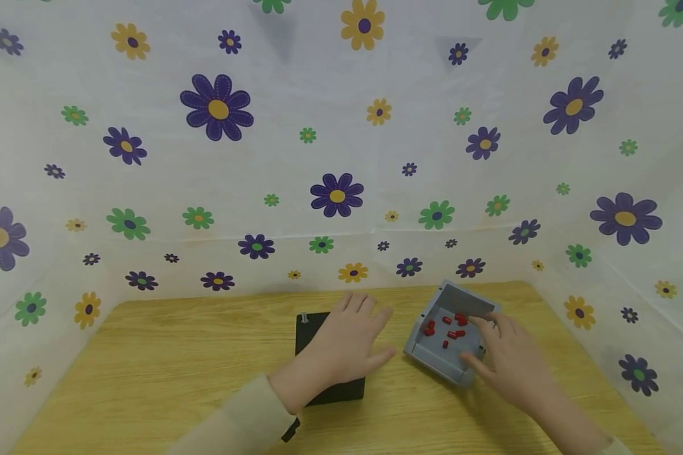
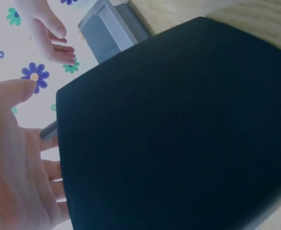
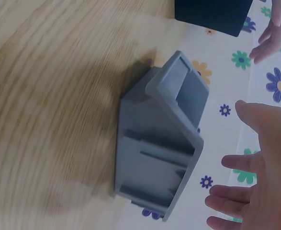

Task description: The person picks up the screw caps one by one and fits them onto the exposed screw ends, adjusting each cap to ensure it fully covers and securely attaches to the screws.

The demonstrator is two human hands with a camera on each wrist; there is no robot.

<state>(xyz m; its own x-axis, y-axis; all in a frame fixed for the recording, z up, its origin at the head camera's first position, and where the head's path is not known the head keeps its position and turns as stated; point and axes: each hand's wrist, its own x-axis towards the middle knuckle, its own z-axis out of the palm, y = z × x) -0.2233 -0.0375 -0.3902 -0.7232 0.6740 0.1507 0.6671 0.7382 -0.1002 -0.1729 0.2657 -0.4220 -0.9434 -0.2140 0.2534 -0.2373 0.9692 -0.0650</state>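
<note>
My left hand is above a black box-like object, its fingers extended and holding nothing. A small metal piece sits at that object's far left corner; in the left wrist view it looks like a ribbed rod. To the right is a grey plastic bin with several small red cylindrical pieces in it. Over the bin's right side is my right hand, fingers loosely spread with nothing in them. The right wrist view shows the bin's outer side wall, apart from that hand.
A wood-grain tabletop carries both objects. White cloth with printed flowers surrounds it at the back and sides. A small black part shows beside the left sleeve; what it belongs to is hidden.
</note>
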